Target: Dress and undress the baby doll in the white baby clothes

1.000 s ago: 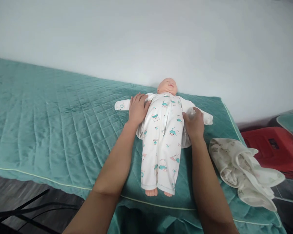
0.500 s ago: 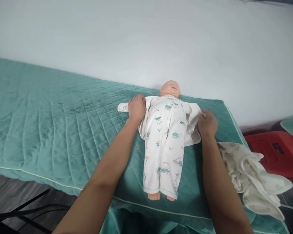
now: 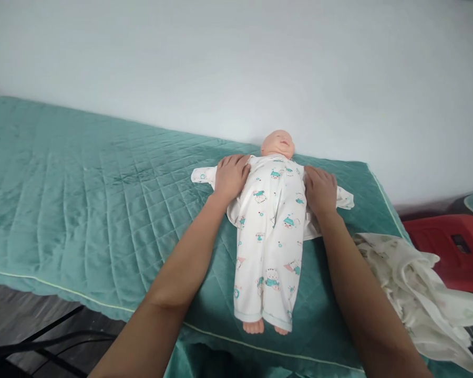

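Soft, diffuse, slightly dim light
Shadow darkens the green quilted cover [image 3: 102,220] beside the doll [image 3: 268,236]; the pale wall [image 3: 220,68] grades to grey, fine detail slightly smeared.

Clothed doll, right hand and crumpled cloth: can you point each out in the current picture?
Clothed doll [image 3: 269,220]: head view, on the front of its printed clothes.
Right hand [image 3: 322,191]: head view, on its back.
Crumpled cloth [image 3: 420,286]: head view, on its folds.
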Tool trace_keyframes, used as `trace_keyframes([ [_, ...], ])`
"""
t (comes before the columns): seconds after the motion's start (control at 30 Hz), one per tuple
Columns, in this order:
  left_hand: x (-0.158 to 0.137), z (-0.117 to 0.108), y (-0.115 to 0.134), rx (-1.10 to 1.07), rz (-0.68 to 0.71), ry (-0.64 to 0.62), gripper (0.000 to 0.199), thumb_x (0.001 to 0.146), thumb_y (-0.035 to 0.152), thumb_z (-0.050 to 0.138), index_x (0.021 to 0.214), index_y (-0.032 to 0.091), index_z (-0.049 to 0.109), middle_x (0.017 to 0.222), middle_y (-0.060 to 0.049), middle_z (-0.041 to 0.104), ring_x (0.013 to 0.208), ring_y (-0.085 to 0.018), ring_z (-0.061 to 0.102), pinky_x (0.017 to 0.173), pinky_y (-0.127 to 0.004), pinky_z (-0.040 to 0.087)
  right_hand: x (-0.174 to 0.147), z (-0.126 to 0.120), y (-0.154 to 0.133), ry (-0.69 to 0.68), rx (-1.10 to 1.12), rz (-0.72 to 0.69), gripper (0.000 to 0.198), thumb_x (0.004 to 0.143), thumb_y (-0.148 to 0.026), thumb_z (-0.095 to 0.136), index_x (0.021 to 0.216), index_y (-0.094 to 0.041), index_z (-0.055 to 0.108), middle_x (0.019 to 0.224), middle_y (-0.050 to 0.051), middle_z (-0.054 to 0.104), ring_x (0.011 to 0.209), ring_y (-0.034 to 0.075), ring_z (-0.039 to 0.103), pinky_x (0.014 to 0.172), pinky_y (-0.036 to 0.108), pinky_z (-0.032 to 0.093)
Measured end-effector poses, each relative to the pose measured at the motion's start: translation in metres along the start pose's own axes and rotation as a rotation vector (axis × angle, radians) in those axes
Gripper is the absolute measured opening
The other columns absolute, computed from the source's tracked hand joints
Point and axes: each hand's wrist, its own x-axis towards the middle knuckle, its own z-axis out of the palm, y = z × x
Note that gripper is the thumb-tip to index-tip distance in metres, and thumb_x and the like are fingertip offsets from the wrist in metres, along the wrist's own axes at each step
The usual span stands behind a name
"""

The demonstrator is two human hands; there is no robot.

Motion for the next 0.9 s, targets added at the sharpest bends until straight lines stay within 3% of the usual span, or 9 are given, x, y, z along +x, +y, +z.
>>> trace_keyframes([
  [0.2,0.001,0.001,-0.015,0.142,-0.206,0.007,0.039,0.102,0.026,0.034,0.127,0.024,0.064,0.123,-0.012,0.07,0.117,-0.03,0.06,0.101,-0.044,0.037,0.003,-0.001,0.03,0.022,0.005,0.267,0.045,0.094,-0.026,0.036,0.122,-0.021,0.071,0.114,0.014,0.075,0.105,0.03,0.066,0.099,0.048,0.044],
  [0.33,0.002,0.0,-0.019,0.136,-0.27,0.006,0.035,0.102,0.026,0.033,0.12,0.023,0.064,0.12,-0.012,0.07,0.115,-0.031,0.06,0.096,-0.044,0.039,0.001,-0.011,0.017,0.114,0.078,0.143,0.042,0.091,-0.024,0.041,0.121,-0.017,0.07,0.125,0.014,0.071,0.118,0.03,0.062,0.105,0.049,0.043],
  [0.43,0.002,0.001,-0.019,0.133,-0.265,0.013,0.033,0.102,0.028,0.035,0.118,0.025,0.064,0.12,-0.01,0.071,0.115,-0.029,0.06,0.096,-0.043,0.039,0.008,-0.028,-0.022,0.157,0.215,-0.007,0.038,0.089,-0.027,0.049,0.12,-0.018,0.068,0.127,0.013,0.069,0.122,0.028,0.06,0.108,0.047,0.043],
  [0.57,0.002,0.002,-0.019,0.115,-0.265,0.032,0.032,0.102,0.028,0.036,0.113,0.023,0.066,0.115,-0.011,0.071,0.114,-0.031,0.061,0.095,-0.044,0.039,0.032,-0.045,-0.095,-0.149,0.379,-0.29,0.03,0.09,-0.027,0.056,0.117,-0.022,0.069,0.124,0.008,0.071,0.118,0.026,0.063,0.106,0.044,0.046],
  [0.7,0.001,-0.001,-0.019,0.101,-0.268,0.04,0.032,0.103,0.031,0.036,0.11,0.022,0.066,0.113,-0.012,0.072,0.113,-0.032,0.06,0.093,-0.045,0.039,0.058,-0.028,-0.155,-0.478,0.124,-0.475,0.03,0.089,-0.02,0.057,0.118,-0.016,0.066,0.127,0.014,0.067,0.119,0.032,0.06,0.097,0.045,0.05],
  [0.8,0.0,-0.005,-0.018,0.083,-0.281,0.028,0.031,0.102,0.031,0.037,0.113,0.022,0.065,0.115,-0.012,0.071,0.113,-0.032,0.06,0.093,-0.044,0.039,0.071,-0.003,-0.179,-0.549,-0.13,-0.538,0.026,0.09,-0.015,0.054,0.114,-0.013,0.065,0.122,0.018,0.066,0.11,0.034,0.062,0.086,0.044,0.051],
  [0.9,0.001,-0.006,-0.018,0.073,-0.285,0.002,0.029,0.101,0.028,0.039,0.115,0.022,0.063,0.116,-0.012,0.071,0.113,-0.032,0.059,0.094,-0.045,0.039,0.079,0.015,-0.19,-0.559,-0.2,-0.532,0.027,0.093,-0.015,0.049,0.116,-0.013,0.063,0.121,0.018,0.065,0.103,0.031,0.064,0.079,0.041,0.05],
])
